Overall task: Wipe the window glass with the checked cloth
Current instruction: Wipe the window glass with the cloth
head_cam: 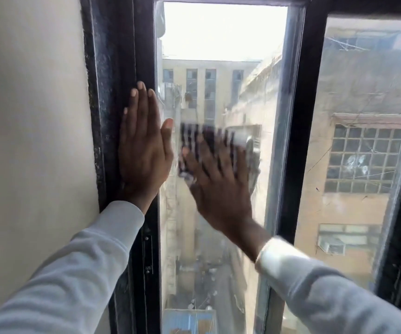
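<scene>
A tall narrow pane of window glass (221, 68) fills the middle of the view between black frame bars. My right hand (221, 189) lies flat against it at mid height, pressing the black-and-white checked cloth (209, 141) onto the glass; hand and cloth are motion-blurred. The cloth sticks out above and to the left of my fingers. My left hand (141, 145) rests flat and open on the black left frame (120, 68), fingers pointing up, thumb just over the glass edge, holding nothing.
A pale plastered wall (33, 116) runs down the left. A black centre bar (298, 116) separates a second pane (363, 92) on the right. Through the glass are buildings and a street far below. A small latch fitting (147, 251) sits low on the left frame.
</scene>
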Demonstrator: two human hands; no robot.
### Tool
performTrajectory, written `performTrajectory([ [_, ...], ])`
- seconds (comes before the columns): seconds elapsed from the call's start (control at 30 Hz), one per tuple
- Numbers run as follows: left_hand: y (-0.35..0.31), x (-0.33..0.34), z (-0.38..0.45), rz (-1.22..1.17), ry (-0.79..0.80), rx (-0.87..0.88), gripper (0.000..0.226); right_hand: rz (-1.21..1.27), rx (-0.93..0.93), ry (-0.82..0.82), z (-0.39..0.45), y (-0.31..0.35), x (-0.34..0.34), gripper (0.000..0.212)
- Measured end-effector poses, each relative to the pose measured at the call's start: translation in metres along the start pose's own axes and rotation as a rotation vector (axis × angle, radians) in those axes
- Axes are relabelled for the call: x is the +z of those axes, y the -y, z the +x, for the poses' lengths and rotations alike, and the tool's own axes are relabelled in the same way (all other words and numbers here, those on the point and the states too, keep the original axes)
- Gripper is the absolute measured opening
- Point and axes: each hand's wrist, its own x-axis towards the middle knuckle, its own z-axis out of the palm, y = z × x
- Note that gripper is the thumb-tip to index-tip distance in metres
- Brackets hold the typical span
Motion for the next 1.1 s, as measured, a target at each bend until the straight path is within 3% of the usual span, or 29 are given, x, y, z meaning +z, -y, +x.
performTrajectory([
  [0.1,0.002,0.002,-0.001,0.004,0.010,-0.003,0.069,0.026,-0.181,0.204,-0.166,0.066,0.009,0.092],
  [0.2,0.003,0.003,-0.002,-0.008,0.009,-0.003,0.069,0.031,-0.224,0.295,-0.225,0.073,0.012,0.100],
  [0.3,0.002,0.001,-0.001,-0.041,0.019,0.005,0.070,0.085,-0.317,0.251,-0.160,0.042,0.001,0.088],
  [0.4,0.004,-0.001,-0.001,-0.037,0.016,0.019,0.067,0.097,-0.317,0.057,-0.037,-0.006,-0.009,0.062],
  [0.53,0.002,-0.001,-0.003,-0.059,0.016,0.013,0.064,-0.002,-0.016,-0.113,0.106,-0.077,-0.027,0.065],
  [0.63,0.001,-0.001,-0.003,-0.035,0.011,0.021,0.064,-0.035,0.120,-0.119,0.118,-0.083,-0.028,0.064],
  [0.73,0.001,-0.002,-0.005,-0.020,-0.006,0.035,0.064,0.007,0.134,-0.155,0.046,-0.049,-0.019,0.057],
  [0.93,0.006,0.006,-0.004,0.003,-0.048,0.047,0.065,0.119,-0.050,0.130,-0.190,0.007,-0.019,0.077],
  [1.0,0.010,0.011,-0.005,-0.009,-0.047,0.052,0.066,0.169,-0.069,0.167,-0.224,0.008,-0.019,0.071],
  [1.1,0.013,0.014,-0.005,-0.031,-0.029,0.041,0.068,0.319,0.064,0.142,-0.216,0.008,-0.020,0.074],
])
